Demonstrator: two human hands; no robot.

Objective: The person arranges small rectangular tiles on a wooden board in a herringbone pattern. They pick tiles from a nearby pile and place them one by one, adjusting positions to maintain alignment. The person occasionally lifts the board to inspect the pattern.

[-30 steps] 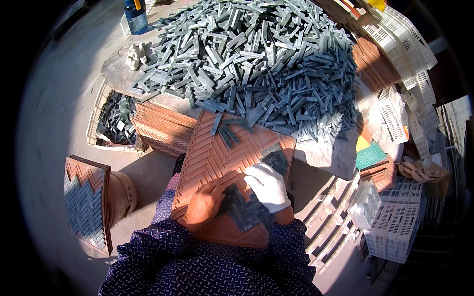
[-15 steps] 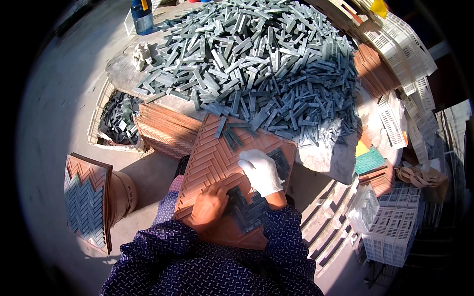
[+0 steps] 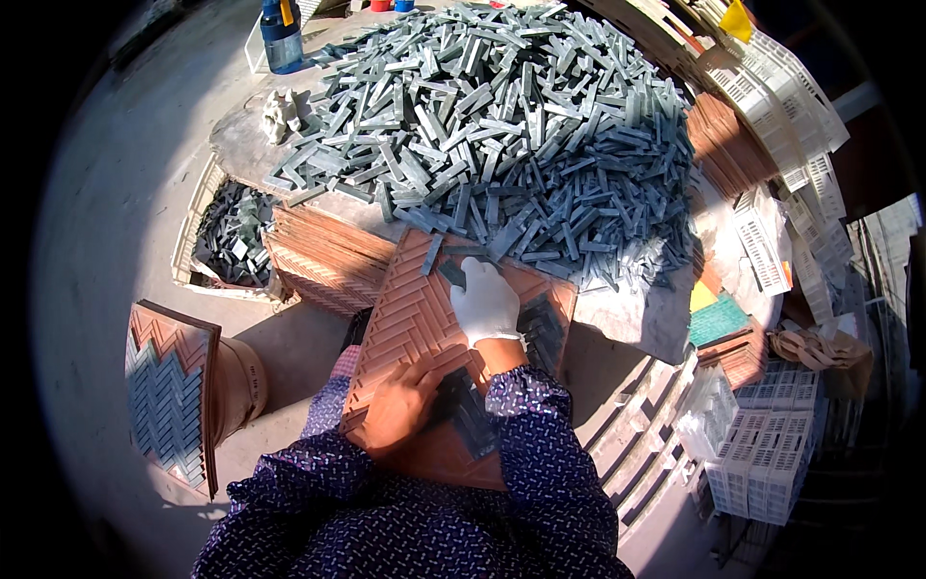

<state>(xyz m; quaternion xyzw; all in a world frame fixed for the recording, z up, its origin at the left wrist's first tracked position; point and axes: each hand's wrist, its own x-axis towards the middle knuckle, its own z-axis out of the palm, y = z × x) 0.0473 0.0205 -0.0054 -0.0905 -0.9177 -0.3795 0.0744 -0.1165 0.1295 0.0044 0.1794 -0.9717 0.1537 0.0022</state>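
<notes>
Here, the bare left hand (image 3: 400,410) presses flat, fingers spread, steadying the terracotta herringbone tray (image 3: 410,314); the gloved right hand (image 3: 485,301) rests loosely curled on it near the grey strips (image 3: 502,135); whether it grips one, I cannot tell.

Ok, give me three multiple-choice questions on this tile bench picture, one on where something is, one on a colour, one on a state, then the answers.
1. Where is the blue bottle?
A. at the far left edge of the tile heap
B. on the person's lap
C. inside the white crates

2. What colour is the glove on the right hand?
A. black
B. white
C. yellow

3. How full is the herringbone mould board under the hands?
A. every slot filled
B. only part filled with grey tiles
C. flipped face down

Answers: 1 A, it stands beyond the grey tile heap at upper left. 2 B, the glove is white; the left hand is bare. 3 B, most slots show bare terracotta.
</notes>
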